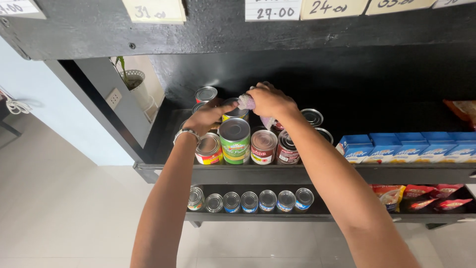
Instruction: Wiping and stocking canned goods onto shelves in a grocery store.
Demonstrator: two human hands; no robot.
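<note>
My right hand [270, 101] is closed on a crumpled pale purple cloth [246, 102] and presses it onto the top of a can [234, 112] in the back row of a black shelf [307, 173]. My left hand [206, 118], with a metal watch at the wrist, grips the side of that same can. In front stand a green-labelled can [234, 141], a red-and-white can [263, 147] and a dark red can [286, 149].
Blue cartons [406, 147] line the shelf to the right. A lower shelf holds a row of small cans [250, 201] and red packets [421, 194]. Paper price tags [272, 10] hang above. A potted plant [135, 84] stands at the left, over a pale tiled floor.
</note>
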